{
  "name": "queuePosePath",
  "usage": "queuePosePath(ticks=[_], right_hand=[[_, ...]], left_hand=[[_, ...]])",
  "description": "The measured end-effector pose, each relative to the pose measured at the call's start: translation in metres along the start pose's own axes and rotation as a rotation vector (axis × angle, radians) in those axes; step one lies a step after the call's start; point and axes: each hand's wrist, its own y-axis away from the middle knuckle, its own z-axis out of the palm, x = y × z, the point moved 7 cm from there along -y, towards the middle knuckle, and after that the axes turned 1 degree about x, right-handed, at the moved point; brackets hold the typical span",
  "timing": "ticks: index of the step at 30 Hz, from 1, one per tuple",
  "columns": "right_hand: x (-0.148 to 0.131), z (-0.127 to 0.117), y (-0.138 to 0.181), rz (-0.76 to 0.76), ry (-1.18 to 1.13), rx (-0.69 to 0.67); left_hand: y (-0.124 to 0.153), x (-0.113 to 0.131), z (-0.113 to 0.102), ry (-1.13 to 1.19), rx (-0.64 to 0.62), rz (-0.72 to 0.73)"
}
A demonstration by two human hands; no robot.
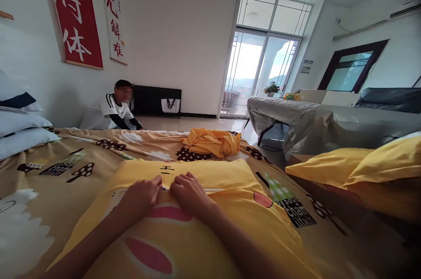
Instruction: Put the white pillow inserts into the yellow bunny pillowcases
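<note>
A yellow pillowcase [223, 173] with pink oval patches and small dark marks lies in front of me, plump as if filled. Across its upper part runs a white-edged slit [215, 190], which looks like a zipper opening. My left hand [143, 193] is closed, its thumb and fingers pinching the fabric at this slit. Just to its right, my right hand [190, 193] has its fingers curled over the same edge. Whether a zipper pull sits between the fingers is hidden. Beyond the pillowcase lies a crumpled yellow cloth [212, 141].
A patterned brown blanket [82, 173] spreads under everything. White pillows [23, 127] are stacked at left. On the right, yellow pillows [368, 165] rest on a cardboard box [332, 191]. A person [120, 105] sits low beyond the far edge. A plastic-covered table [296, 116] stands behind.
</note>
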Motion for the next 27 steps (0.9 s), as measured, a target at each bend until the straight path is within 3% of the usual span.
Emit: queuePosePath(ticks=[9,13,21,27], right_hand=[[-0.004,-0.001,0.004,-0.046,0.032,0.017],[-0.006,-0.003,-0.003,0.056,-0.041,-0.001],[-0.057,-0.002,-0.034,-0.055,-0.037,0.075],[-0.074,0.008,-0.035,-0.132,0.044,0.165]], left_hand=[[0.018,-0.064,-0.003,0.189,0.053,-0.041],[0.023,-0.07,-0.008,0.232,0.226,0.076],[0.026,-0.07,-0.005,0.28,0.199,0.065],[0.035,-0.092,-0.006,0.161,0.265,0.004]])
